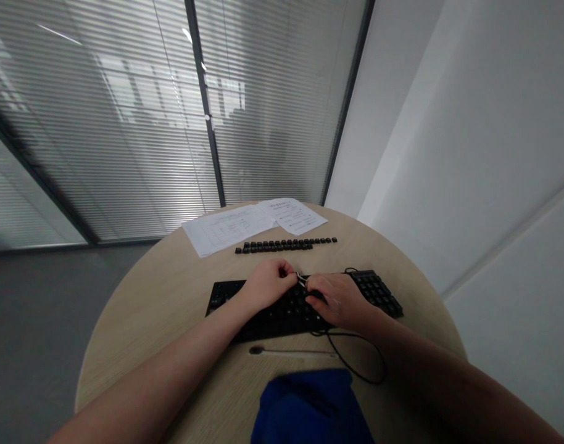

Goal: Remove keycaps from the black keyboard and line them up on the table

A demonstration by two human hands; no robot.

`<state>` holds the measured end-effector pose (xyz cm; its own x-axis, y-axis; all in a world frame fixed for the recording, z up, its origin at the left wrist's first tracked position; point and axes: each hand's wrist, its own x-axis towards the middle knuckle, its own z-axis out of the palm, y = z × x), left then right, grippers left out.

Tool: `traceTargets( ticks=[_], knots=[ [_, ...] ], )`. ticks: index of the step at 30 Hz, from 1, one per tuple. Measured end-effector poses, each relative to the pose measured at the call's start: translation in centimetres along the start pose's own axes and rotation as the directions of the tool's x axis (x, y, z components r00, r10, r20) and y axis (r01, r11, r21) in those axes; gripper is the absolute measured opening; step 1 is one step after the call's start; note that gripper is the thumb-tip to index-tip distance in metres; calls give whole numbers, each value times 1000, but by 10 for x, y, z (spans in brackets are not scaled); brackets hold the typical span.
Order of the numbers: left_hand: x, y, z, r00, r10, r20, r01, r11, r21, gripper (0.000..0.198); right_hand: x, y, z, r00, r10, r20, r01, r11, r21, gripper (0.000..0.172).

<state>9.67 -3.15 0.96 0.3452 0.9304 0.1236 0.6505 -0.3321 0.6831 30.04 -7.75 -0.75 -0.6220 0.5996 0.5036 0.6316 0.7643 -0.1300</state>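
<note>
A black keyboard [273,320] lies on the round table, some of its key places along the left and top looking bare. Over its upper middle, my left hand [269,282] is closed, thumb and forefinger pinched at one end of a small shiny metal tool [301,280]. My right hand [340,299] curls its fingers around the other end, just above the keys. The tool is thin and wire-like; its exact shape is partly hidden by the fingers. Loose black keycaps [282,245] stand in two rows beyond the keyboard.
Printed paper sheets [236,227] lie at the table's far side. A slim brush [291,353] with a pale handle rests in front of the keyboard. The black cable [379,373] loops at right, near blue fabric [310,410]. Blinds and a white wall stand behind the wooden table [124,333].
</note>
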Motion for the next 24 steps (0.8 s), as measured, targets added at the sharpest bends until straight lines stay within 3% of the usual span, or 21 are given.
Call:
traceTargets(
  ticks=[12, 16, 19, 24],
  knots=[
    [0, 1, 0, 998, -10, -67, 5, 998, -64, 13, 5, -9, -3, 996, 41, -79, -45, 997, -57, 13],
    [1, 1, -1, 996, -17, -87, 9, 995, -102, 12, 2, -6, 0, 989, 119, -88, -127, 987, -96, 15],
    [5, -3, -8, 990, -51, -128, 30, 987, -161, 14, 1, 3, -3, 963, 217, -160, -240, 960, -146, 19],
    [7, -2, -17, 995, -96, -21, 80, 913, -401, 22, 4, 15, -15, 950, 186, -251, -234, 956, -177, 25]
  ],
)
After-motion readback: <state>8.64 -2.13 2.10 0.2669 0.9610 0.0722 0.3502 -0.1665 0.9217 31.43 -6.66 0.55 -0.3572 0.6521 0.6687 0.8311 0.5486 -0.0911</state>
